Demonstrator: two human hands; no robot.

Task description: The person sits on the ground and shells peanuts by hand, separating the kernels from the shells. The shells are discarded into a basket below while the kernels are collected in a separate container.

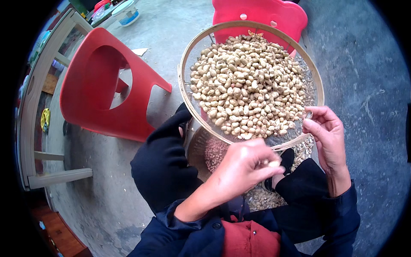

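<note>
Unshelled peanuts (244,86) lie heaped in a round mesh sieve (186,96) with a pale wooden rim. My left hand (240,163) is just off the sieve's near edge, fingers curled, pinching a pale peanut (274,163); blur hides whether it is whole. At the right rim, my right hand (327,138) holds a piece of peanut shell (309,115) between thumb and forefinger. Below the sieve, partly covered by it and my left hand, a round basin (196,144) contains pinkish shelled kernels (215,154).
Under the sieve's far side stands a pink plastic chair (260,11). A red plastic chair (80,77) is on the left, beside a pale wooden frame (30,128). Broken shells (263,199) litter the concrete floor (362,96) by my feet. Farther back is a white bucket (126,13).
</note>
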